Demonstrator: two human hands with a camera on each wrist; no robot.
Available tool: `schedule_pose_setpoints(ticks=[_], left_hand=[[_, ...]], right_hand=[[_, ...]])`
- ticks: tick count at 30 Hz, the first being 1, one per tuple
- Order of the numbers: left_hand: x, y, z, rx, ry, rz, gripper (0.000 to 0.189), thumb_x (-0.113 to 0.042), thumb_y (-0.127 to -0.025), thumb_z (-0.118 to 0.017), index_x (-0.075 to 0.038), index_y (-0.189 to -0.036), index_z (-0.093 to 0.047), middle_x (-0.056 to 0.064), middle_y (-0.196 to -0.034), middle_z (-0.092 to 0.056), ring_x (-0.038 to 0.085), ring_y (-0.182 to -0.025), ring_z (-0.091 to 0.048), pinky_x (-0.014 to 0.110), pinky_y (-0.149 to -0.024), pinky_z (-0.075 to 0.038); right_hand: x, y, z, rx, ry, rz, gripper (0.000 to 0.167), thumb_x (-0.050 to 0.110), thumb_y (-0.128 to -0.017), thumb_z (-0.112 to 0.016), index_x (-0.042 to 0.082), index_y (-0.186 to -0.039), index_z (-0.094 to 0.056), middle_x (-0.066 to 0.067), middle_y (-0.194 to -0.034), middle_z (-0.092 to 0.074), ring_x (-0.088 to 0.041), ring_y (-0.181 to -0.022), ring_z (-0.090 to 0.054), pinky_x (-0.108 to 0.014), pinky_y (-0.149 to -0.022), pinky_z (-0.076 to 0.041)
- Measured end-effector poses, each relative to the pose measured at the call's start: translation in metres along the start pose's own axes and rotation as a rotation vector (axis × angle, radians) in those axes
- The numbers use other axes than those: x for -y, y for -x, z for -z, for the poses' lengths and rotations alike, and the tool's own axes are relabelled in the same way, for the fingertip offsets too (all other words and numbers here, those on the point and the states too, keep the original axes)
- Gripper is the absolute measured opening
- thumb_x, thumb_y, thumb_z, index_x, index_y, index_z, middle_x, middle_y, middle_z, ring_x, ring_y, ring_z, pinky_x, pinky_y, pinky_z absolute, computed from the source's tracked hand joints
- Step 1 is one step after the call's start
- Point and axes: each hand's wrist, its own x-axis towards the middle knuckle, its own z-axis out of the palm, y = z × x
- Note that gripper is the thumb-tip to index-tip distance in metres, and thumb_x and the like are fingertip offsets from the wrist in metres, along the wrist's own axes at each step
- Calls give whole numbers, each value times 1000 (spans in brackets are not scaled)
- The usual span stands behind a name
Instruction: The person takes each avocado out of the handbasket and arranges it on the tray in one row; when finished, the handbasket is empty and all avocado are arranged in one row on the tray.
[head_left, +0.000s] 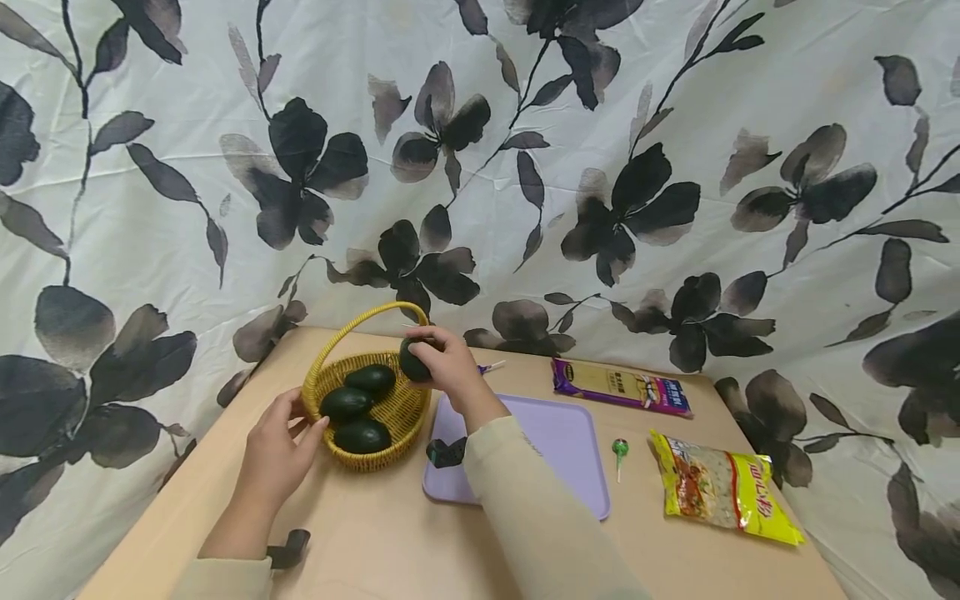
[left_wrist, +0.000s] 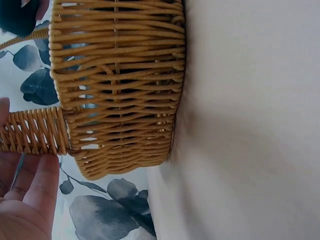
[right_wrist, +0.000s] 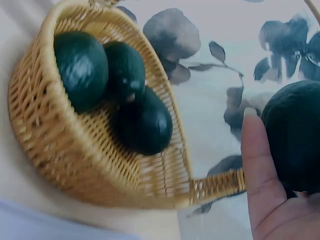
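Note:
A yellow wicker basket (head_left: 408, 425) with a tall arched handle stands at the left of the table. Three dark green avocados lie inside it, one of them nearest the front (head_left: 362, 435). My left hand (head_left: 276, 450) is at the basket's left side; in the left wrist view its fingers (left_wrist: 42, 185) and thumb grip the base of the handle (left_wrist: 35, 131). Above the basket's right rim, my right hand (head_left: 450, 371) holds another avocado (head_left: 414, 360). The right wrist view shows that avocado (right_wrist: 295, 137) beside the thumb, partly cut off by the frame.
A lilac tray (head_left: 555, 442) lies right of the basket, under my right forearm. Beyond it are a green lollipop (head_left: 619, 450), a purple packet (head_left: 622, 387) and a yellow food bag (head_left: 723, 487). A purple-wrapped lollipop (head_left: 491, 367) lies behind the tray. A floral cloth (head_left: 525, 275) hangs behind the table.

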Motion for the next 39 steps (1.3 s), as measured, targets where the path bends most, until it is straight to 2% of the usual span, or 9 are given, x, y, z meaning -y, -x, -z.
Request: schedule_pose_setpoints(ticks=[7,14,19,21,23,27,31,35,39], left_hand=[[4,-3,4,28,42,66,42,-12,-91,-79,-3,-124,-55,13,-113,-66,30,-107,-66,36,-89,-60],[6,-5,7,61,50,108,39,-19,-91,-80,-8,-120,-56,9,-112,-67,9,-105,-62,29,-90,-61],[5,-6,8,73,67,110,38,-20,-92,-79,-7,-120,-55,10,-113,-65,21,-109,-63,14,-89,-59],[5,-6,8,80,73,112,39,-20,-93,-78,-6,-120,-55,10,-113,-65,24,-110,-63,13,-88,-59],[5,-6,7,86,75,113,39,-20,-93,-78,-6,-120,-55,10,-114,-64,25,-110,-62,15,-89,-59],[5,-6,7,98,76,120,39,-20,-93,-78,-6,-121,-54,10,-114,-64,25,-111,-62,27,-90,-61],[4,-5,7,102,77,126,40,-20,-94,-78,-6,-122,-53,11,-116,-64,28,-112,-63,32,-92,-60],[5,-4,7,101,80,125,40,-20,-94,-77,-6,-122,-53,12,-116,-64,29,-113,-63,29,-92,-59],[6,-3,6,105,82,131,40,-21,-94,-77,-6,-122,-53,12,-116,-64,30,-113,-63,19,-91,-59]], right_hand=[[-13,0,20,-34,-18,-15,35,22,-98,-64,17,-132,-68,-8,-136,-58,-35,-118,-63,-44,-83,-67],[-24,5,31,-37,-7,-37,41,17,-97,-63,14,-138,-64,-11,-144,-53,-34,-124,-61,-47,-93,-64],[-36,10,38,-112,144,-35,40,20,-95,-69,18,-134,-67,-12,-134,-60,-30,-122,-62,-46,-101,-60],[-42,13,42,-144,228,-40,38,24,-93,-72,21,-131,-69,-10,-130,-63,-28,-123,-61,-45,-103,-59],[-49,16,45,-153,266,-50,38,25,-92,-74,22,-129,-70,-10,-128,-64,-30,-125,-59,-47,-103,-59],[-65,21,52,-139,283,-54,39,23,-89,-78,18,-127,-71,-11,-128,-66,-32,-128,-57,-44,-99,-61],[-75,27,54,-122,299,-57,40,21,-87,-80,17,-126,-72,-10,-131,-66,-31,-128,-57,-41,-98,-61],[-83,31,55,-107,330,-62,44,21,-85,-83,14,-127,-72,-8,-131,-67,-32,-127,-58,-43,-102,-59],[-91,34,56,-100,368,-83,49,24,-83,-86,13,-128,-71,-5,-129,-68,-30,-125,-59,-44,-104,-57]])
